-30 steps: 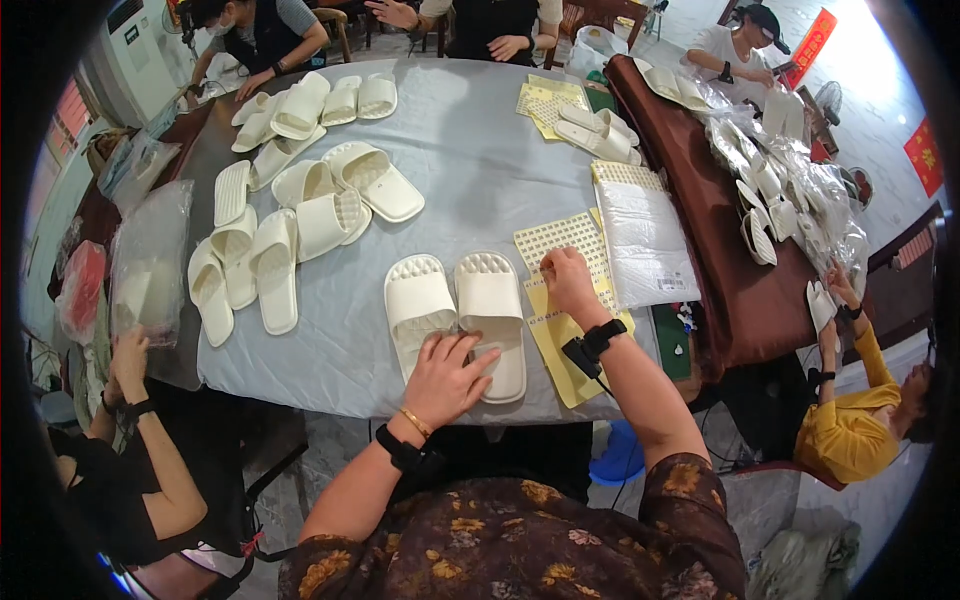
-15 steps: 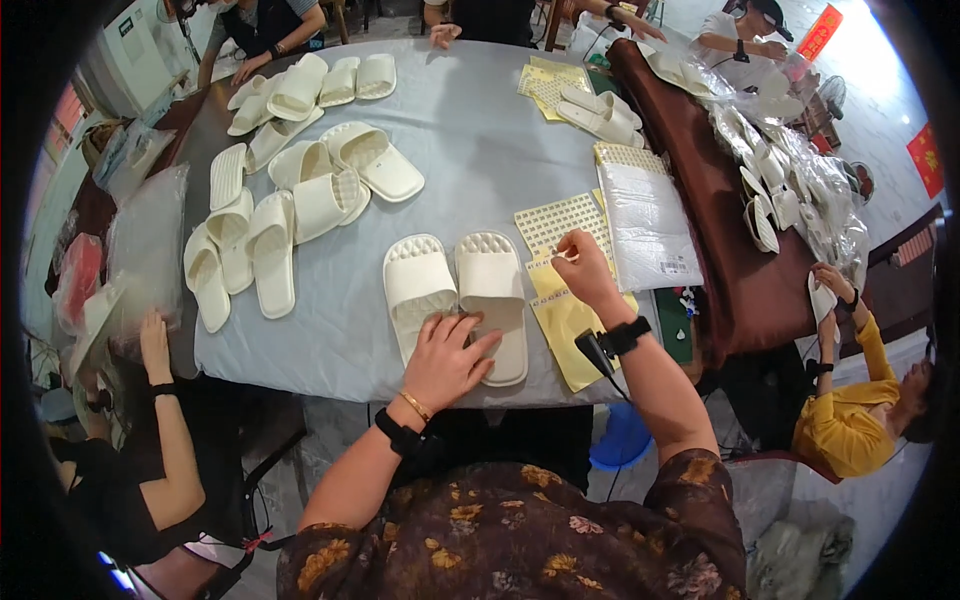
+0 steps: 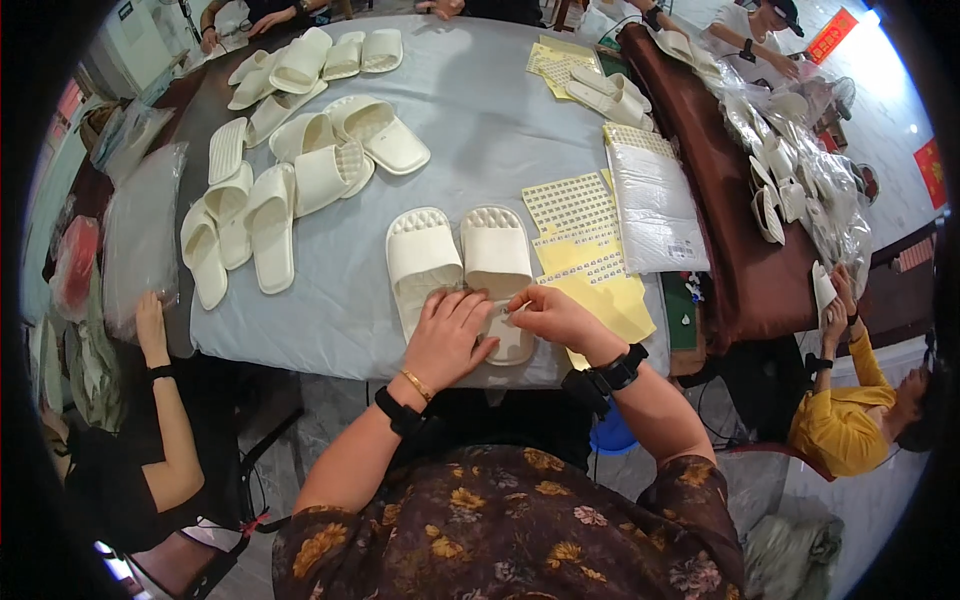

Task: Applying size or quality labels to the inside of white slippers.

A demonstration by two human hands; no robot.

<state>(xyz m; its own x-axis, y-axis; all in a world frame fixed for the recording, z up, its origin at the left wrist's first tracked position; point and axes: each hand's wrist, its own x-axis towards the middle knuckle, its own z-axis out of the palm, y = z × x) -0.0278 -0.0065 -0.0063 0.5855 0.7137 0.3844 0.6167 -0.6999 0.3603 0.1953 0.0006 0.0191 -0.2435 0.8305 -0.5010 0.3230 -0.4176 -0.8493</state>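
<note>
A pair of cream slippers with quilted toe ends, a left one (image 3: pixel 422 250) and a right one (image 3: pixel 497 245), lies side by side at the table's near edge. My left hand (image 3: pixel 447 335) rests over their open heel ends, fingers stretched and lying flat. Above the right slipper's insole, my right hand (image 3: pixel 550 318) pinches a tiny pale sticker (image 3: pixel 503 310) between thumb and forefinger. Its details are too small to read. Beside that hand are yellow sticker sheets (image 3: pixel 605 310), overlapping, some with rows of small white labels. A printed label sheet (image 3: pixel 570 203) lies farther back.
Several cream slippers (image 3: pixel 320 175) are spread over the table's left half. A white plastic package (image 3: pixel 655 220) lies right of the sheets, beside a brown padded bench (image 3: pixel 700 200) bearing bagged slippers. Co-workers sit around; one in a yellow top (image 3: pixel 850 420) handles a slipper at right.
My right hand has come from above the yellow sheets down to the right slipper's insole. My left hand stays on the slippers. The whole view has shifted slightly, and the lower sheet lies differently.
</note>
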